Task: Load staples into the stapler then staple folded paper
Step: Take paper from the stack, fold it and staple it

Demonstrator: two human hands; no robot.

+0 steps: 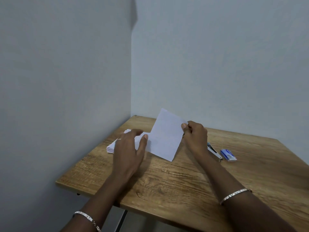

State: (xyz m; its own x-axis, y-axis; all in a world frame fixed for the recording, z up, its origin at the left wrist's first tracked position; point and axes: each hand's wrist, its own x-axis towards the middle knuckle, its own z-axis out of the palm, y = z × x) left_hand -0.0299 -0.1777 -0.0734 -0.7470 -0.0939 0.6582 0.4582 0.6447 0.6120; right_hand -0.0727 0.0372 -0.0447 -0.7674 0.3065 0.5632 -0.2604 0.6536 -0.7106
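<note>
- Your right hand [194, 134] pinches the right edge of a white paper [165, 136] and holds it up, tilted, over the wooden surface [167, 178].
- Your left hand [130, 148] is open, with loose fingers, over a paper stack [111, 148].
- The stapler [215, 153] lies on the surface by your right wrist.
- The blue staple box [228, 154] sits just beside the stapler.

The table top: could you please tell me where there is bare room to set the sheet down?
Bare wood runs across the near half of the table, in front of both hands, and to the right of the staple box. It is crowded at the back: the paper stack by the left hand, and the stapler beside the right hand, which pinches the sheet.
</note>
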